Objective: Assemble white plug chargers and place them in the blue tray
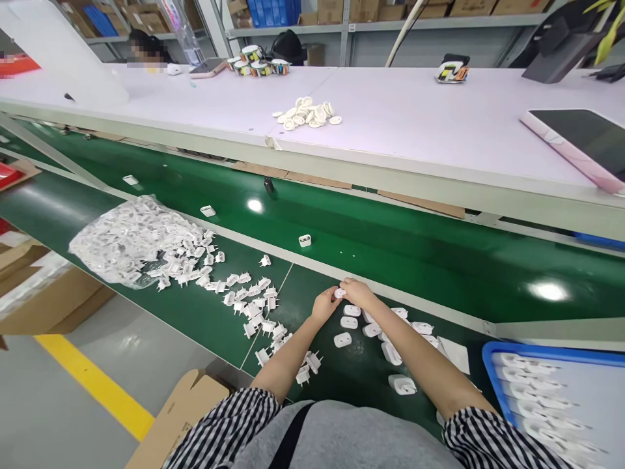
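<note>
Between the fingertips of both hands is a small white charger piece (340,293), partly covered by the fingers. My left hand (325,305) pinches it from the left, and my right hand (356,292) closes on it from the right. Just below lie rounded white charger housings (342,339), some of them under my right forearm. White plug pieces with pins (252,309) are scattered left of my left forearm. They trail back to a clear plastic bag (105,251) full of similar white pieces.
At the right edge, a blue-rimmed tray (500,384) holds rows of white chargers. A green conveyor belt (390,241) runs beyond the bench, carrying a few white housings (305,241). Finger cots (307,114) lie piled on the raised shelf. Cardboard boxes (180,417) stand on the floor at left.
</note>
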Demonstrator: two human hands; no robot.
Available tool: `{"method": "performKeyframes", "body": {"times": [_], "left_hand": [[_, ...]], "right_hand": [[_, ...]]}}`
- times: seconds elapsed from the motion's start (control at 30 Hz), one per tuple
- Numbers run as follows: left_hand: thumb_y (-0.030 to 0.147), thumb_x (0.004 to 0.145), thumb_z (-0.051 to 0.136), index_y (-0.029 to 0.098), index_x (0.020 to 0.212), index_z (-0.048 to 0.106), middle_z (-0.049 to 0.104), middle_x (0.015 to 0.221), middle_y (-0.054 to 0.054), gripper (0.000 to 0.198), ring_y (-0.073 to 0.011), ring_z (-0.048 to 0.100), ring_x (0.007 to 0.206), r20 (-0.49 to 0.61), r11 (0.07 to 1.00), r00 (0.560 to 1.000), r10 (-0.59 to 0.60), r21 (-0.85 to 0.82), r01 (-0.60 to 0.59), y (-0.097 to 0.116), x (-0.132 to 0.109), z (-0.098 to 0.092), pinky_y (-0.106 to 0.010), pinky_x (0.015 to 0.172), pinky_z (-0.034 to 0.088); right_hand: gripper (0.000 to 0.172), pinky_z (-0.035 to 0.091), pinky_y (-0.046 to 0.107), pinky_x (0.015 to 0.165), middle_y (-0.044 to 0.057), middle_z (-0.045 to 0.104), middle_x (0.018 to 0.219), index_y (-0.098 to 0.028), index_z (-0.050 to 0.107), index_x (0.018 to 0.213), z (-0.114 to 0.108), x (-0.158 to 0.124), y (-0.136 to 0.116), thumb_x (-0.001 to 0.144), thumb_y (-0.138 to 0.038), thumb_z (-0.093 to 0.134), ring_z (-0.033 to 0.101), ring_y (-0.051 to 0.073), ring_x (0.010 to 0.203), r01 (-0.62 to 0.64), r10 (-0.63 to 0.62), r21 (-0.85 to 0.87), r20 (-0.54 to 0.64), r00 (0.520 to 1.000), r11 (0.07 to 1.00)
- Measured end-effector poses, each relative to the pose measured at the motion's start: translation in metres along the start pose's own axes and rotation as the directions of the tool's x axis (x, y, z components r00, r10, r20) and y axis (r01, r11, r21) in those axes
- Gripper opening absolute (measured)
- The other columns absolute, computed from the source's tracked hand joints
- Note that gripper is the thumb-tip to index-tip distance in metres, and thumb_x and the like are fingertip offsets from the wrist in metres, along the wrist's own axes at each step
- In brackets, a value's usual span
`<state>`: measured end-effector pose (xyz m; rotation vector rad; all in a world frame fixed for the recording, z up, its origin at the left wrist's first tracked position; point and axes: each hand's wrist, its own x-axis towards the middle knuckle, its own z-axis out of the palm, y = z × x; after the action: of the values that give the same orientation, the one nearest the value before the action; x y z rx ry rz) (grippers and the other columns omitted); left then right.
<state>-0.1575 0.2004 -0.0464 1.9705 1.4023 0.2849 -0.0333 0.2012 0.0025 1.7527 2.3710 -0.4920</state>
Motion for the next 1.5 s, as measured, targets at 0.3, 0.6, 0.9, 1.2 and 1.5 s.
{"method": "performKeyframes", "body": {"times": [0.3,0.6,0.9,1.2,1.5], "left_hand": [[0.031,0.073,0.042,0.014,0.097,0.049,0.057,0.083,-0.008,0.030,-0.0175,0.053,0.077,0.147,0.952,0.989,-0.022,0.306,-0.024,0.019,0.004,-0.016,-0.024,0.065,0.040],[0.012,0.070,0.044,0.012,0.079,0.056,0.058,0.083,-0.011,0.015,-0.0194,0.054,0.077,0.324,0.900,0.937,-0.132,0.436,-0.024,0.041,0.022,-0.022,-0.027,0.064,0.041],[0.021,0.072,0.041,0.010,0.082,0.055,0.057,0.080,-0.013,0.020,-0.0201,0.054,0.075,0.322,0.870,0.931,0.170,0.394,-0.296,0.011,0.019,-0.014,-0.028,0.062,0.041],[0.024,0.070,0.046,0.011,0.081,0.056,0.059,0.079,-0.012,0.020,-0.0215,0.055,0.075,0.449,0.869,0.891,0.062,0.415,-0.270,0.022,0.026,-0.026,-0.027,0.060,0.042],[0.018,0.068,0.049,0.013,0.086,0.055,0.058,0.087,-0.012,0.020,-0.0207,0.054,0.081,0.462,0.888,0.872,-0.164,0.454,-0.073,0.033,0.028,-0.029,-0.027,0.063,0.042]], "right_hand": [[0.024,0.035,0.025,0.058,0.005,0.060,0.086,-0.019,0.049,0.093,-0.004,-0.001,-0.001,0.072,-0.017,0.038,0.055,0.018,0.075,0.036,-0.036,0.010,0.062,0.997,0.999],[0.021,0.026,0.037,0.081,0.008,0.062,0.076,-0.016,0.058,0.071,-0.001,0.016,0.001,0.066,-0.005,0.041,0.048,0.024,0.090,0.155,-0.154,-0.008,0.086,0.984,0.988],[0.023,0.024,0.041,0.084,0.010,0.059,0.089,-0.015,0.052,0.091,0.010,0.014,0.013,0.071,-0.011,0.041,0.049,0.022,0.088,0.265,-0.264,-0.031,0.030,0.964,0.964],[0.024,0.028,0.043,0.080,0.006,0.062,0.076,-0.023,0.057,0.075,0.010,0.016,0.012,0.066,-0.008,0.041,0.050,0.025,0.087,0.214,-0.219,0.075,0.063,0.974,0.974],[0.022,0.025,0.041,0.083,0.005,0.062,0.068,-0.021,0.057,0.080,0.004,0.018,0.010,0.067,-0.013,0.042,0.056,0.021,0.070,0.173,-0.182,0.088,0.106,0.978,0.981]]}}
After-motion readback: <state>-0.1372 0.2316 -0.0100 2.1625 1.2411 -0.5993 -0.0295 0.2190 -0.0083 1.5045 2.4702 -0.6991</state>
